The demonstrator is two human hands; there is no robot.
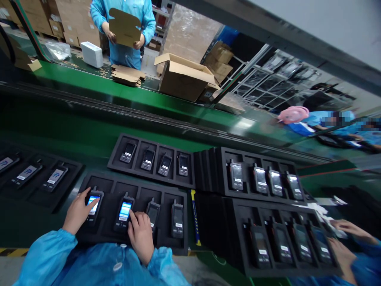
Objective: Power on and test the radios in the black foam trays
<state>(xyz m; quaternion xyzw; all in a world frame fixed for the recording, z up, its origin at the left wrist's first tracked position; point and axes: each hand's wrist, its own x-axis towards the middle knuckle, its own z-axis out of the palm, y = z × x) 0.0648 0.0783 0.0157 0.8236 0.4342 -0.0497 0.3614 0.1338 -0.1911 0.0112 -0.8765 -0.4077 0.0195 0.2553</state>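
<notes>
My left hand [77, 211] reaches over a handheld radio [94, 208] with a lit blue-and-white screen, its thumb on the screen and its fingers spread at the upper left edge. My right hand [141, 234] lies beside a second lit radio [124, 212], a fingertip at the right edge of its screen. Both radios lie in compartments of a black foam tray [111, 186]. In the same tray, two more radios, a partly covered one [153, 212] and another at the right end [177, 218], have dark screens. Neither hand grips a radio.
Behind is another foam tray [151, 177] of radios; more trays stand left and right, the right ones stacked [229, 198]. A yellow-and-blue strip [195, 216] lies between. A co-worker's hands [342, 242] are at the right. Across the bench, a person [126, 28] holds cardboard.
</notes>
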